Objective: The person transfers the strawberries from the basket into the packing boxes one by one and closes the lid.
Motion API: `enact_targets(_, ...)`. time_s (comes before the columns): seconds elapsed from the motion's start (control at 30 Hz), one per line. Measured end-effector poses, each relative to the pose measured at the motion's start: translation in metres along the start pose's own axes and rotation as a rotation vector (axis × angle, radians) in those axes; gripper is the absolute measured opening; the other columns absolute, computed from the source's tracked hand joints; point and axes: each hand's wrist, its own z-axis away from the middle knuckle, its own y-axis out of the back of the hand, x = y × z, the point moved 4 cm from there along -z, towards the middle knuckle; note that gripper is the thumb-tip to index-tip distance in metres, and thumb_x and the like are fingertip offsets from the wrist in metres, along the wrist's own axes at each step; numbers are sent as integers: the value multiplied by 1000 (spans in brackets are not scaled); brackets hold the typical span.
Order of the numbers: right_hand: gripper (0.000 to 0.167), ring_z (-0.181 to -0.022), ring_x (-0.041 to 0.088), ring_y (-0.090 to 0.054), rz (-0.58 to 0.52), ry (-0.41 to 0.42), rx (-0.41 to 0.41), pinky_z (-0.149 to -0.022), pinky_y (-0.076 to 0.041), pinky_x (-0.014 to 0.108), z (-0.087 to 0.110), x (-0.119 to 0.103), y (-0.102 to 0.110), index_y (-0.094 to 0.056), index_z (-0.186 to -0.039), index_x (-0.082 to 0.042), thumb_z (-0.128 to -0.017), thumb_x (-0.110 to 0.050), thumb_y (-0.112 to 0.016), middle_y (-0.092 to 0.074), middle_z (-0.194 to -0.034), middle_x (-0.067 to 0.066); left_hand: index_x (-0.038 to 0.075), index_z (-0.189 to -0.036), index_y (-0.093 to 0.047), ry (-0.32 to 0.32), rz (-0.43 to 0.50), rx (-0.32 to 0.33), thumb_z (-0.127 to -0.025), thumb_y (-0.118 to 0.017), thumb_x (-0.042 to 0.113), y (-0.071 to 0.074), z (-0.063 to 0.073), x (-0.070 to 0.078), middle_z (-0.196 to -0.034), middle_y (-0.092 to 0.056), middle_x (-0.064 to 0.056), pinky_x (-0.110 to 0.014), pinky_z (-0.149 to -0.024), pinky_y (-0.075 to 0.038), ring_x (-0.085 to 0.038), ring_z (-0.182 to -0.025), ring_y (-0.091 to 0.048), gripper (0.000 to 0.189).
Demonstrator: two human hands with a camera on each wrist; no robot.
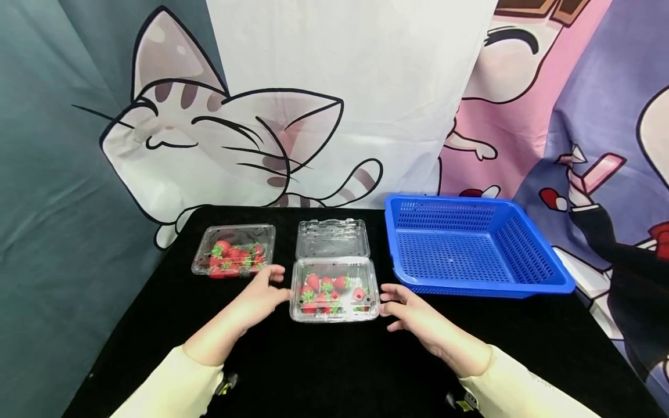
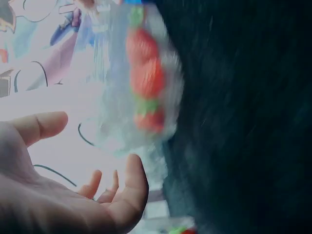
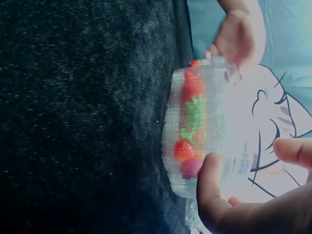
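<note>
A clear plastic clamshell box lies in the middle of the black-covered table, its lid folded back away from me. Several red strawberries with green leaves lie in its tray. My left hand is at the box's left side, thumb tip right by the edge and fingers relaxed. On the opposite side, my right hand has its loosely bent fingertips right at the box's wall. Both wrist views show a gap between thumb and fingers, with the box beyond the right fingertips.
Left of the middle box stands another clear box of strawberries, its lid down, just beyond my left hand. A blue perforated plastic basket sits at the back right. Behind the table hangs a cartoon-print cloth.
</note>
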Motion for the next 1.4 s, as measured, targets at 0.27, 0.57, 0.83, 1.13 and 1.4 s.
enact_targets(0.27, 56, -73, 17, -59, -22, -12, -94, -54, -47, 25, 3, 4, -1, -35, -143, 5, -92, -10, -54, -58, -99, 14, 5, -147, -45, -75, -390, -52, -100, -55, 44, 7, -40, 22, -147, -44, -19, -55, -102, -40, -36, -130, -47, 62)
enact_targets(0.57, 59, -89, 26, -69, -160, -66, -207, -65, -57, 32, 12, 9, -6, -27, -149, 2, -97, -13, -51, -57, -113, 22, 4, -144, -46, -13, -529, -169, -90, -65, 55, 0, -55, 32, -146, -40, -24, -52, -95, -46, -36, -118, -54, 76)
enact_targets(0.83, 64, -103, 31, -66, -198, -66, -223, -80, -58, 41, 16, 6, -13, -22, -151, 4, -96, -11, -52, -56, -113, 23, 7, -84, -44, 116, -200, -266, -85, -78, 37, 0, -64, 26, -76, -43, -4, -32, -56, -56, -13, -55, -44, 46)
enact_targets(1.13, 65, -110, 32, -63, -193, -43, -202, -85, -57, 43, 19, 3, -14, -23, -150, 6, -95, -10, -53, -56, -115, 23, 6, -85, -48, 138, -149, -267, -85, -79, 31, -1, -65, 28, -78, -47, -5, -32, -63, -59, -15, -63, -46, 39)
enact_targets(1.4, 66, -114, 37, -61, -182, -22, -181, -86, -56, 43, 21, 2, -13, -23, -151, 6, -95, -11, -54, -57, -120, 23, 5, -82, -57, 158, -119, -269, -84, -80, 32, -1, -65, 26, -76, -52, -5, -32, -65, -59, -15, -62, -52, 35)
